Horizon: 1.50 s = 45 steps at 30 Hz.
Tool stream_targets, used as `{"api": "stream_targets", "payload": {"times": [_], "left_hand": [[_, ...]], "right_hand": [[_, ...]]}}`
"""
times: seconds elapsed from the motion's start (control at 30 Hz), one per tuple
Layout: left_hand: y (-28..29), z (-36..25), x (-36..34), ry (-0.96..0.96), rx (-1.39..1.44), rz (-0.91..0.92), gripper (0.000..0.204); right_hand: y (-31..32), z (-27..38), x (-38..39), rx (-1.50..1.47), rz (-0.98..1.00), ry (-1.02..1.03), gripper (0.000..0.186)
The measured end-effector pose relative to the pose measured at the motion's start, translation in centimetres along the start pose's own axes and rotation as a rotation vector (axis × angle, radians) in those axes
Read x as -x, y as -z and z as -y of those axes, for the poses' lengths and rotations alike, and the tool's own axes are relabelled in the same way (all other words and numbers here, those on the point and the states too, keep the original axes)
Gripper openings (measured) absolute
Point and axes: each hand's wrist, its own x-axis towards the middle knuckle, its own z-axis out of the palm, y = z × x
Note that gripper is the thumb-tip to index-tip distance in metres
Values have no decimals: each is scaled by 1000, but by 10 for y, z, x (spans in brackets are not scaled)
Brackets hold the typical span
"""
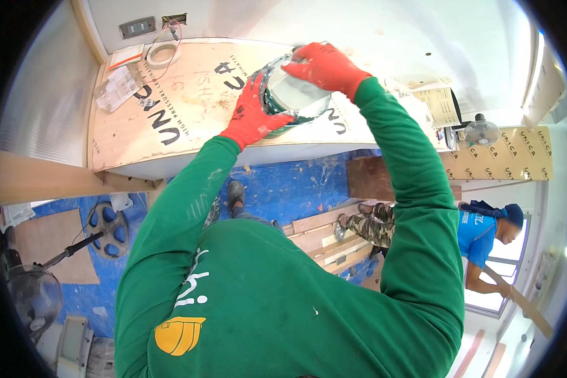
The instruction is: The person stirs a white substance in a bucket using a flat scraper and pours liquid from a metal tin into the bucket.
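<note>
A round tin (294, 96) with a smeared dark-green side stands on the paper-covered counter in front of me. Its pale round top could be a lid or the contents; I cannot tell which. My left hand (253, 113), in a red glove with dark smears, is wrapped round the tin's left side, thumb along the near edge. Over the far right of the top, my right hand (324, 66), also red-gloved, has its fingers curled in at the far rim. A blurred greyish bit shows by those fingers, too unclear to name.
On the counter (198, 116) lie a roll of tape (162, 55) and a clear plastic package (118, 87). A small fan (482, 131) stands at the right end. Another person (485, 236) in blue holds a wooden strip. Planks (324, 242) lie on the blue-covered floor.
</note>
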Motion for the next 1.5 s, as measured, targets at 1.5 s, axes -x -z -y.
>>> {"api": "stream_targets", "payload": {"times": [1.5], "left_hand": [[0,2,3,73,-36,6,124]], "right_hand": [[-56,-32,-12,140,114,-36,52]]}}
